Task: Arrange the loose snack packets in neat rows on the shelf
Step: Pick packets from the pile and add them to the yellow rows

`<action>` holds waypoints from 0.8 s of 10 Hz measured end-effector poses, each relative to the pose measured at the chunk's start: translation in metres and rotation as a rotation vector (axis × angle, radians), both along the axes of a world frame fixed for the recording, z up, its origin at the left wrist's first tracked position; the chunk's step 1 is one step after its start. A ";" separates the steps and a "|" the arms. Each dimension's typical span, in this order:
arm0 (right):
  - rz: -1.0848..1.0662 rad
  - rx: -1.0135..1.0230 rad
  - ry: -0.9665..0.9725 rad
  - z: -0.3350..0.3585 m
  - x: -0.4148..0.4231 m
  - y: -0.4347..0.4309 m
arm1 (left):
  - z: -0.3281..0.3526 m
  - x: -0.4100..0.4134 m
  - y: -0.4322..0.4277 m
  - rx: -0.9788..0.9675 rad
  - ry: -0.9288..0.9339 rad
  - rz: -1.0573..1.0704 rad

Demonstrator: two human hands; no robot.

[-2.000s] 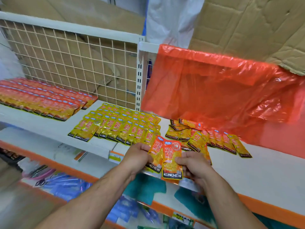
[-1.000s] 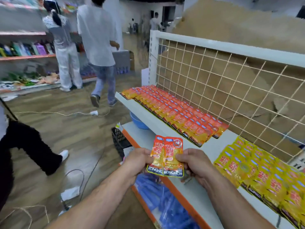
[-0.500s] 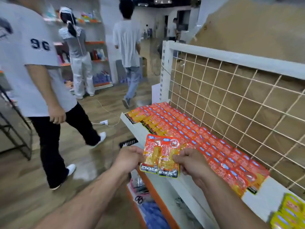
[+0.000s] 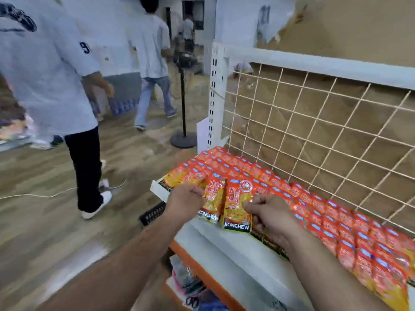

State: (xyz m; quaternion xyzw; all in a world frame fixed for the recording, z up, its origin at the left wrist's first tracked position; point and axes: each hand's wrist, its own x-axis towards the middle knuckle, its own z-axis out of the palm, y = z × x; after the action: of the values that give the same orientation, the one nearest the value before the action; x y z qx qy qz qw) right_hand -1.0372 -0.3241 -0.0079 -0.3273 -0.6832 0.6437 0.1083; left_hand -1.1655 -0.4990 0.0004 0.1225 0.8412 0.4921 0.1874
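Pinching glossy flat packets [image 4: 235,205], left hand [image 4: 184,204] and right hand [image 4: 269,212] hover.

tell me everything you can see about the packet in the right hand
The packet is a flat, glossy plastic sachet: orange-red on top with a blue tab and a round white seal, yellow below, and a black bottom band reading KONCHEW in white. It is held roughly upright, facing the camera, over the front of the white shelf, in front of the rows of like packets. The right hand pinches its right edge; a second packet, in the left hand, sits close at its left.
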 end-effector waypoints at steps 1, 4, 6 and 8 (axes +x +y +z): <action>-0.078 0.028 0.012 0.003 -0.026 -0.013 | -0.005 -0.053 0.003 -0.076 0.069 -0.128; -0.289 -0.016 0.018 -0.001 -0.058 -0.038 | -0.036 -0.111 -0.002 -0.370 0.490 -0.407; -0.324 0.023 -0.043 -0.004 -0.070 -0.049 | -0.041 -0.120 -0.006 -0.390 0.544 -0.492; -0.341 0.026 -0.089 -0.008 -0.083 -0.062 | -0.042 -0.121 -0.012 -0.373 0.578 -0.523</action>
State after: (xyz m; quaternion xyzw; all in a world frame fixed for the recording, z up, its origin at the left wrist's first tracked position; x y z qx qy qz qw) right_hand -1.1203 -0.3859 -0.0157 -0.4652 -0.6303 0.5919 0.1896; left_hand -1.2866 -0.5106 -0.0417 0.4285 0.8743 0.2129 0.0817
